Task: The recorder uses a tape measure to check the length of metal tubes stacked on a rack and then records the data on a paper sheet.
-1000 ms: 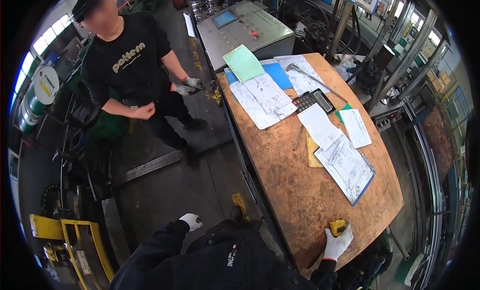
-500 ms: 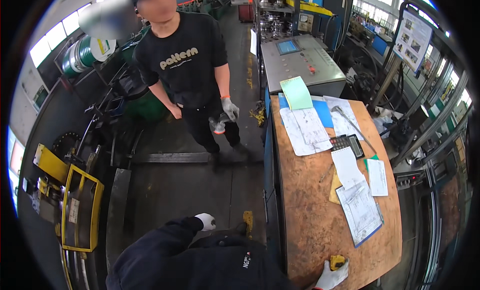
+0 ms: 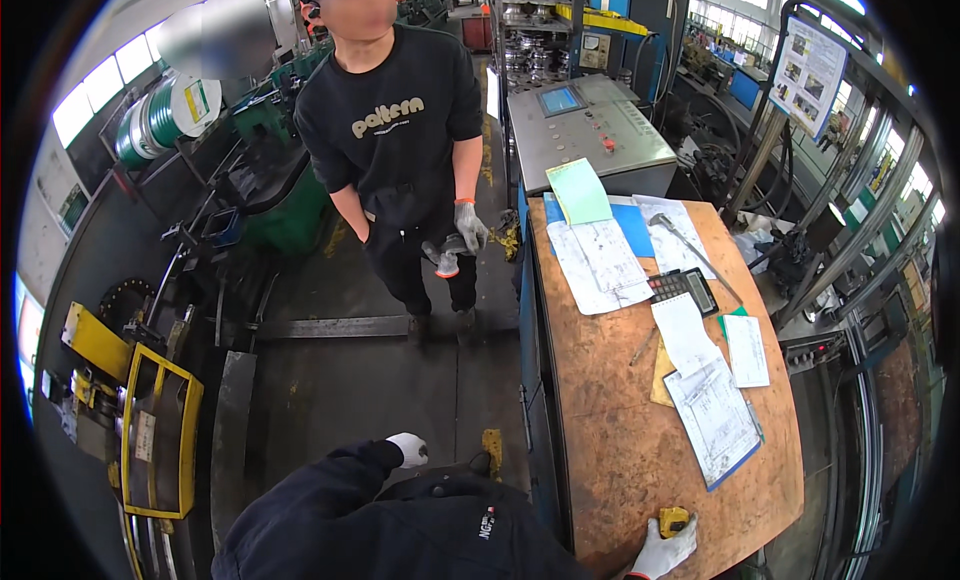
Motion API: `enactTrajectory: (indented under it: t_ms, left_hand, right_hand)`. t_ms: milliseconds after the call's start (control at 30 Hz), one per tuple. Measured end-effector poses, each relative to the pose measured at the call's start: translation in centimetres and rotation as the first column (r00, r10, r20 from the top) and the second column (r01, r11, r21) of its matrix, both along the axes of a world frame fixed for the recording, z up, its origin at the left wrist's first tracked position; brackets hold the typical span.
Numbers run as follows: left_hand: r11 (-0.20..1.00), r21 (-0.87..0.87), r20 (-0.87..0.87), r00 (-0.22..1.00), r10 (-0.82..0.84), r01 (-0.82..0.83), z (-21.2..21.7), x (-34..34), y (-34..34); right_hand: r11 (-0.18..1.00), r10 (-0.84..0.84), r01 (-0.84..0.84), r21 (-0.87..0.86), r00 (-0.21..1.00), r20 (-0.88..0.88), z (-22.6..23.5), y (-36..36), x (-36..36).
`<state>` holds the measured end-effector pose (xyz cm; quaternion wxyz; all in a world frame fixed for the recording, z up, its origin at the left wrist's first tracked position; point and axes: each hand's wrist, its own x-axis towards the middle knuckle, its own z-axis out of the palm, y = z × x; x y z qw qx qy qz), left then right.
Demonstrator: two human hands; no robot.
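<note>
My right hand (image 3: pixel 664 553), in a white glove with an orange cuff, is closed around a yellow tape measure (image 3: pixel 674 522) at the near end of the wooden tabletop (image 3: pixel 610 430). The tape measure rests on or just above the wood. My left hand (image 3: pixel 408 449), also gloved in white, hangs by my body at the left of the table. Its fingers are curled in, and whatever they may hold is hidden. A clipboard with a drawing (image 3: pixel 713 420) lies beyond my right hand, with a spiral notepad (image 3: pixel 688 330) overlapping its top.
A person in black (image 3: pixel 400 130) stands ahead, holding grey gloves (image 3: pixel 446 260). Farther along the table lie a calculator (image 3: pixel 690 292), a hammer (image 3: pixel 690 245), papers (image 3: pixel 595 265) and a green pad (image 3: pixel 578 192). Behind it stands a control console (image 3: pixel 600 130). Yellow-framed machinery (image 3: pixel 190 450) is at left.
My view has shifted slightly. The other person has slipped one bare hand into a trouser pocket. My right hand stays on the tape measure, and my left hand stays by my body.
</note>
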<state>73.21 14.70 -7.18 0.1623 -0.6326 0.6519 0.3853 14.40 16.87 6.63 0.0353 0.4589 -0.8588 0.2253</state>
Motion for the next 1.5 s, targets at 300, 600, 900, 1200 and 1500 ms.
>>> enactTrajectory:
  t_ms: [300,600,900,1200,1500]
  left_hand:
    - [0.999,-0.038,-0.033,0.999,0.031,-0.032,0.1,0.0,0.7]
    - [0.998,-0.065,-0.042,0.999,0.012,-0.014,0.3,-0.5,1.4]
    - [0.997,-0.052,0.026,0.998,-0.061,0.062,2.2,-0.2,0.5]
    - [0.988,-0.101,-0.008,0.993,-0.114,0.113,1.4,1.5,-0.1]
    - [0.901,-0.074,-0.031,0.902,-0.431,0.427,-4.5,1.5,-10.6]
  right_hand:
    - [0.999,0.027,-0.028,-0.021,1.000,-0.013,-0.7,0.1,-0.5]
    - [0.998,0.043,-0.043,-0.044,0.999,-0.018,-1.1,-0.2,-1.3]
    - [0.999,-0.001,0.002,-0.037,0.999,0.035,-0.4,-0.1,-1.0]
    - [0.998,0.020,-0.015,-0.061,0.996,0.086,0.4,0.0,-0.8]
    - [0.990,-0.102,0.118,-0.070,0.975,0.200,2.4,2.7,-1.2]
